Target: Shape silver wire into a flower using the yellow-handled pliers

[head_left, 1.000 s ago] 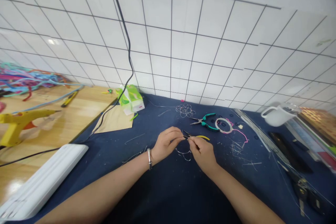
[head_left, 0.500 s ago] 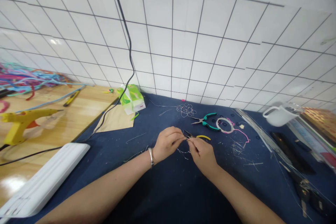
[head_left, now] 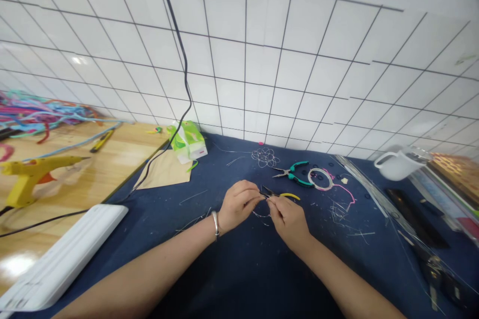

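My left hand and my right hand meet over the dark blue cloth, thumbs and forefingers pinched close together. Between the fingertips runs a thin wire, mostly hidden by the fingers. A curved piece of silver wire shows just below the hands; whether it joins the pinched part I cannot tell. Right behind the fingers lie pliers with a yellow handle, partly covered. Farther back are green-handled pliers with their jaws apart, and a flower-shaped wire piece.
To the right lie a ring-shaped coil with a pink strand, wire scraps, a white mug and keys. On the left are a white power strip, a yellow glue gun and a green packet. A black cable hangs down the tiled wall.
Both hands stay in nearly the same place, still pinched together. Only the fingertips have shifted slightly.
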### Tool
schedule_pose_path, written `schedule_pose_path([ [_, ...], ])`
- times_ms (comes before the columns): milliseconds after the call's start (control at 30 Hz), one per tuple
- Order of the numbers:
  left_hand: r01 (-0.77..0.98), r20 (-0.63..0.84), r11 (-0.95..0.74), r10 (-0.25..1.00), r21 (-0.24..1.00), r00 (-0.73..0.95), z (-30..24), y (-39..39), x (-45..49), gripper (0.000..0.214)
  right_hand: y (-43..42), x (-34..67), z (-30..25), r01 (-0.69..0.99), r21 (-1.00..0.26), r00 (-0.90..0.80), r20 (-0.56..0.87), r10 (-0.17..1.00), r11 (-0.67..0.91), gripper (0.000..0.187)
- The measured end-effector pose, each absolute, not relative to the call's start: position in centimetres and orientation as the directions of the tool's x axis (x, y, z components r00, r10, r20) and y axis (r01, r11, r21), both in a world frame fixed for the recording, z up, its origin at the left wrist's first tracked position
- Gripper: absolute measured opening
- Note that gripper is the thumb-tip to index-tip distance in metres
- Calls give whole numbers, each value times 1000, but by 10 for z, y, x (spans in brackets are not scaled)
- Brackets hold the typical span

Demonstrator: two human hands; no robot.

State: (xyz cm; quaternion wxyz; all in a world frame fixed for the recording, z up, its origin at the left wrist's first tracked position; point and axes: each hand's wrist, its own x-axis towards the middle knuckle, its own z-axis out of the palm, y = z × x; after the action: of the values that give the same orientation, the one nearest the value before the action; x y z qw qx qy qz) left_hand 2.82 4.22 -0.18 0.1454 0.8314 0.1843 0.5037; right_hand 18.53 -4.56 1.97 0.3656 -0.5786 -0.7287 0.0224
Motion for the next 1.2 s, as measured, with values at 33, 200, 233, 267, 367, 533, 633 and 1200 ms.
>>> schedule_pose_path([
  [33,168,785,-893,448,417,427,-2,42,28,9,-46,185,19,831,-445,-69,511,857,332,21],
  [200,183,813,-935,355,304,462,-1,44,26,10,-45,186,15,849,-373,-119,554,824,373,21],
  [233,180,818,-941,338,286,465,-1,45,26,10,-45,186,14,853,-363,-122,560,819,375,21],
  [267,177,824,-945,326,275,464,-1,45,25,10,-45,186,14,856,-357,-121,565,816,374,21],
  [367,182,831,-940,341,289,441,-3,45,25,9,-45,186,15,857,-356,-114,574,811,373,21],
  [533,169,830,-921,390,352,399,-3,41,26,13,-45,186,17,858,-347,-122,577,808,378,21],
  [633,164,829,-920,392,356,400,-2,40,27,12,-46,188,16,876,-296,-144,596,790,382,21],
  [1200,173,889,-962,264,213,375,-2,44,23,25,-53,196,17,895,167,-431,559,708,413,35],
])
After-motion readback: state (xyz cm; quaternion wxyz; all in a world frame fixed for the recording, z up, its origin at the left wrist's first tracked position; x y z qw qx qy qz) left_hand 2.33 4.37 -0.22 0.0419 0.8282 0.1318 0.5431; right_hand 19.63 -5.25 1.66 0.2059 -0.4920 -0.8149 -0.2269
